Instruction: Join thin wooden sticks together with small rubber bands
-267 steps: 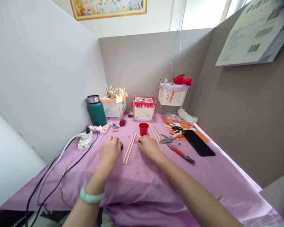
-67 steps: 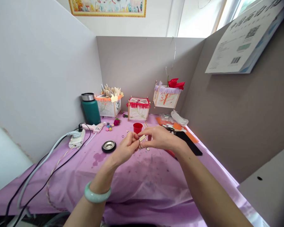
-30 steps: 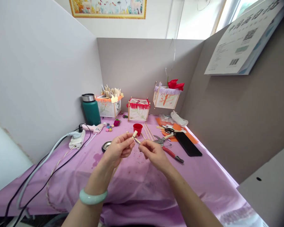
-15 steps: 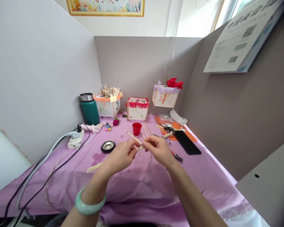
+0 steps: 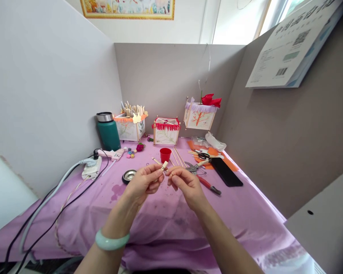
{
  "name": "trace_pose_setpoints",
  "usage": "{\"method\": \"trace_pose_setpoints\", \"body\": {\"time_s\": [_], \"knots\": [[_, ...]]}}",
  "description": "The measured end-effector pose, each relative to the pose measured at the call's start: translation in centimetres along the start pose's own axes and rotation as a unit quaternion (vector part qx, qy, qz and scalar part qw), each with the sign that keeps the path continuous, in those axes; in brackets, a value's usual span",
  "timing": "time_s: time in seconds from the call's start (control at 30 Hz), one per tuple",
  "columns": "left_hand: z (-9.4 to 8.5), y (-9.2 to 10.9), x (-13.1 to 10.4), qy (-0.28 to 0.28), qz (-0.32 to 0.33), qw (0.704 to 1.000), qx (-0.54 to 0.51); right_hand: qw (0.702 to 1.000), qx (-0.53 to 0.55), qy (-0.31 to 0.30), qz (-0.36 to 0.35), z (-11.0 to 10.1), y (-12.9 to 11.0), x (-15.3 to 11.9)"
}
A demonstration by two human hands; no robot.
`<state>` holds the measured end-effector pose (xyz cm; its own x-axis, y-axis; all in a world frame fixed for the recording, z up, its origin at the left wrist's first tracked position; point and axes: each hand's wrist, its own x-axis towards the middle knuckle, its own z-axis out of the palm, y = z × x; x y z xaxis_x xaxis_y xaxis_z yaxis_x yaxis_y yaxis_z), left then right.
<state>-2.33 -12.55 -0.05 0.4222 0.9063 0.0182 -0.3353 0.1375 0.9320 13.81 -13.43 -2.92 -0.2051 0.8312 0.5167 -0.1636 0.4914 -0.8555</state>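
Observation:
Between thumb and fingers, my left hand [image 5: 148,179] pinches the pale wooden sticks [image 5: 165,165], whose ends point up with a dark band around them. Close beside it, my right hand [image 5: 185,184] is closed at the fingertips near the sticks; what it pinches is too small to make out. Just behind the hands is a red cup [image 5: 165,155], with thin wooden sticks [image 5: 178,156] lying to its right. Red-handled pliers [image 5: 207,183] lie to the right of my right hand.
A green bottle [image 5: 108,131], a stick-filled box [image 5: 128,127] and a red-fringed box [image 5: 166,133] stand behind. A metal lid [image 5: 128,176] and a power strip [image 5: 92,168] are left; scissors [image 5: 203,155] and a black phone [image 5: 226,172] right. Another decorated box [image 5: 200,115] hangs behind.
My left hand has turned and raised the stick ends upward. My right hand has shifted slightly and drawn down, and the pliers show more. The long stick now lies behind the hands.

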Motion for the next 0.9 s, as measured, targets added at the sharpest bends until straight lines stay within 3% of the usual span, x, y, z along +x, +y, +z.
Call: {"method": "trace_pose_setpoints", "body": {"time_s": [0.1,0.17,0.23,0.3,0.37,0.43,0.5,0.57,0.63,0.77,0.83,0.9], "knots": [[0.2,0.0,-0.3,0.005,0.027,0.999,0.028,0.987,0.112,-0.019,0.112,-0.3,0.5,0.0],[0.3,0.3,-0.8,-0.020,0.038,0.993,0.112,0.963,0.167,-0.057,0.204,-0.8,0.5,0.4],[0.3,0.7,-1.4,-0.049,0.044,0.969,0.236,0.940,0.184,-0.100,0.268,-1.6,0.1,1.0],[0.2,1.0,-1.9,-0.056,0.053,0.934,0.348,0.941,0.142,-0.120,0.284,-2.2,-0.6,1.7],[0.3,1.1,-2.0,-0.030,0.069,0.904,0.422,0.961,0.024,-0.108,0.254,-2.3,-1.3,2.1],[0.5,0.9,-1.9,0.007,0.081,0.879,0.470,0.970,-0.154,-0.067,0.175,-1.7,-1.9,2.2],[0.8,0.3,-1.4,0.055,0.104,0.863,0.491,0.942,-0.327,-0.010,0.075,-0.6,-2.2,1.8],[1.0,-0.3,-0.8,0.099,0.127,0.864,0.478,0.902,-0.430,0.033,-0.003,0.7,-2.2,1.1],[1.0,-0.8,-0.2,0.127,0.139,0.883,0.431,0.887,-0.457,0.050,-0.056,1.6,-2.1,0.3],[0.7,-0.8,0.5,0.115,0.119,0.959,0.230,0.898,-0.399,0.112,-0.145,1.3,-1.6,-0.6],[0.7,-0.2,0.7,0.112,0.120,0.978,0.126,0.905,-0.368,0.161,-0.143,0.7,-1.1,-0.4],[1.0,0.5,0.9,0.105,0.150,0.982,0.054,0.929,-0.327,0.135,-0.109,0.2,-0.4,0.2]]}}
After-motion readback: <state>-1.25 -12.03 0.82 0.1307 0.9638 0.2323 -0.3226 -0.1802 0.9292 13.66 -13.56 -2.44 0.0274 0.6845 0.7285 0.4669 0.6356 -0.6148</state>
